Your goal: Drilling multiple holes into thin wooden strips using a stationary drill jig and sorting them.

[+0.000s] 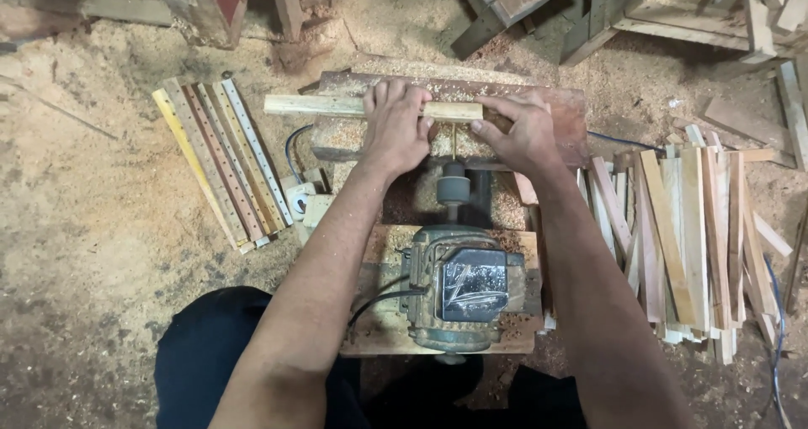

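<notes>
A pale wooden strip (311, 105) lies crosswise on a sawdust-covered wooden block (564, 113). My left hand (394, 126) presses down on the strip's middle. My right hand (520, 130) grips its right end. A thin drill bit (454, 143) points from a dark chuck (453, 185) toward the strip's near edge, between my hands. The chuck sits on a grey-green electric motor (459, 286) mounted on a wooden base (379, 328) in front of me.
A row of drilled, coloured strips (223, 159) lies on the sawdust floor at the left. A heap of plain strips (690, 235) lies at the right. A switch box (300, 197) with a cable is left of the motor. Wooden frames (673, 16) stand at the back.
</notes>
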